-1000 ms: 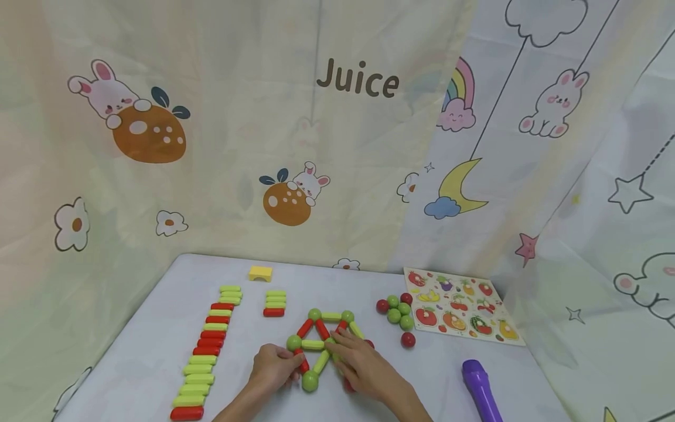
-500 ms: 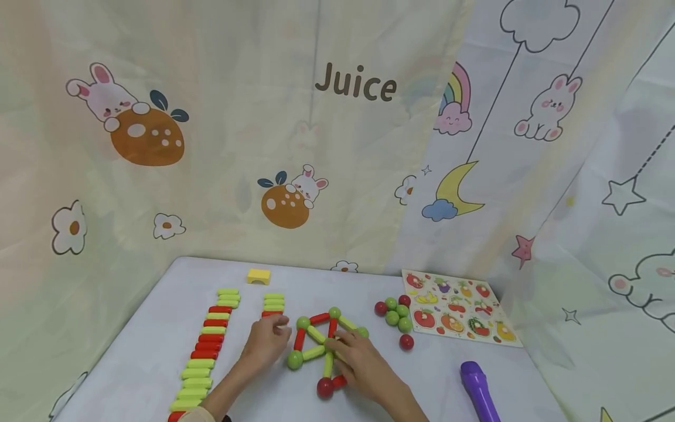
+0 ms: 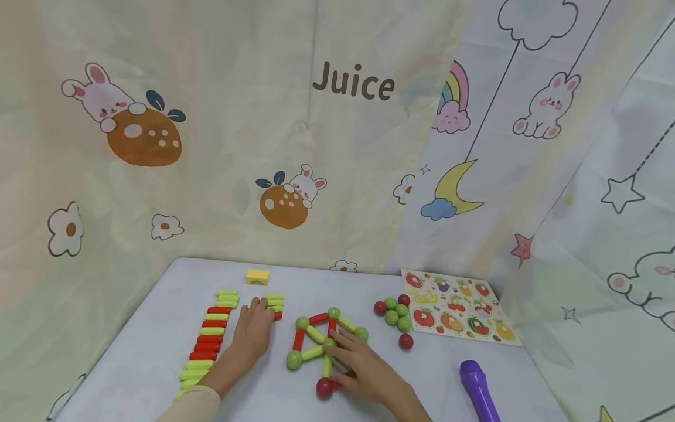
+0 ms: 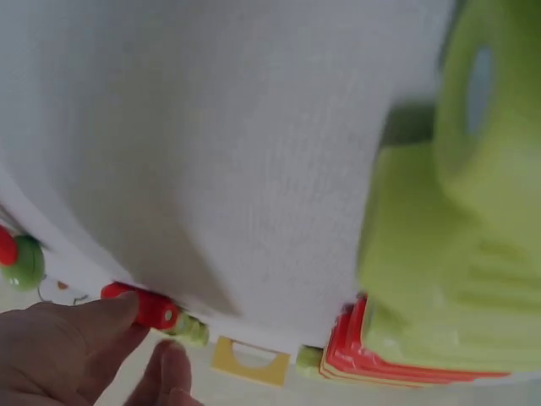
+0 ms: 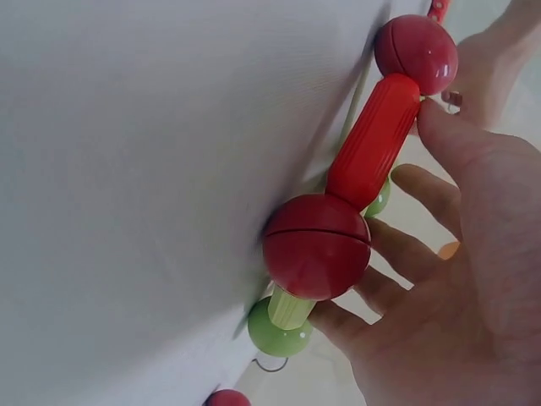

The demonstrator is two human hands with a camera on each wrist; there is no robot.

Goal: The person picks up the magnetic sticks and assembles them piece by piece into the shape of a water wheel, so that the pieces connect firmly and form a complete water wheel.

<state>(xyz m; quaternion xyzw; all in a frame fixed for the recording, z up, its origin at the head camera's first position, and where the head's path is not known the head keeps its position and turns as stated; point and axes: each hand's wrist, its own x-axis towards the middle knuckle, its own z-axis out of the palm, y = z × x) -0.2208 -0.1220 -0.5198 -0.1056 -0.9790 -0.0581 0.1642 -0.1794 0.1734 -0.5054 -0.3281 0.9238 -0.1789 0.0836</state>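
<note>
My left hand point(image 3: 254, 331) reaches over a short stack of green sticks point(image 3: 274, 297) with a red stick point(image 3: 278, 315) at its near end. In the left wrist view its thumb lies against the red stick point(image 4: 150, 306), with the other fingertips just below. A flat frame of red and green sticks joined by balls, such as a green ball point(image 3: 294, 360) and a red ball point(image 3: 324, 388), lies mid-table. My right hand point(image 3: 364, 363) rests on its right side, fingers spread. In the right wrist view, fingers lie along a red ball point(image 5: 317, 245) and red stick point(image 5: 374, 142), hiding part of the frame.
A long row of red and green sticks point(image 3: 205, 347) runs down the left. At the back stands a yellow arch block point(image 3: 257, 278). Loose red and green balls point(image 3: 391, 317), a fruit picture board point(image 3: 457, 308) and a purple toy microphone point(image 3: 479, 390) are on the right.
My left hand has let go of the frame and moved left and away to the short stick stack. The frame has turned, with a red ball now at its near corner. My right hand stays on it.
</note>
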